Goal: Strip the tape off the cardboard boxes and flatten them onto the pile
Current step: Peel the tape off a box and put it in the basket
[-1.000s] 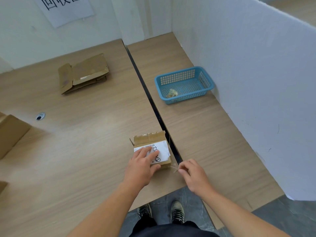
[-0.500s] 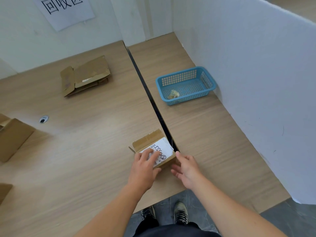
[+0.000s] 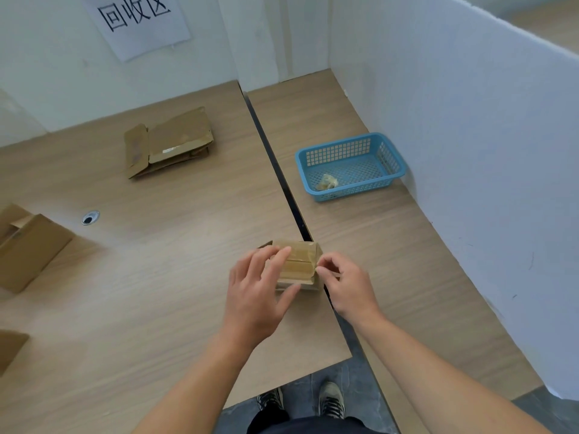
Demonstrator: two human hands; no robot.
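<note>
A small cardboard box (image 3: 299, 264) lies at the near edge of the left table, its brown face with clear tape turned up. My left hand (image 3: 257, 289) grips its left side, fingers over the top and thumb under the near edge. My right hand (image 3: 346, 285) pinches at the box's right edge, where the tape ends. A pile of flattened cardboard (image 3: 170, 142) lies at the far side of the left table.
A blue basket (image 3: 351, 166) holding a wad of tape stands on the right table by the white partition (image 3: 470, 151). A dark gap (image 3: 275, 164) separates the two tables. More cardboard boxes (image 3: 28, 245) sit at the left edge. A cable hole (image 3: 90, 217) is in the left table.
The box has been turned over: its white label faced up before, its taped brown face shows now. My right hand moved from beside the box onto its right edge.
</note>
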